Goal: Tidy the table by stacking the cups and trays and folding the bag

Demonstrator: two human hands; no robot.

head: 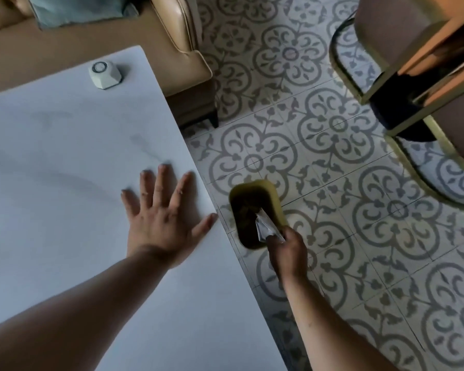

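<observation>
Room: patterned tile floor, a tan sofa at the top, a chair with a brass frame at the right.
Surface: white and marbled, bare of cups and trays in this view; only a small white faceted gadget sits near its far edge.
Left hand: laid flat on the surface close to its corner, fingers spread and holding nothing.
Right hand: out over the floor, fingers pinched shut on a folded bag.
Bag: pale, glossy and creased, folded down to a narrow pointed wedge, its tip dipping into the mouth of an olive bin standing on the floor just beside the surface.
Step in hand: seemingly dropping the bag into the bin.
Doing it well: keep the wedge centred over the opening, lower it past the rim, then let go, so it cannot spring open or catch the edge.
</observation>
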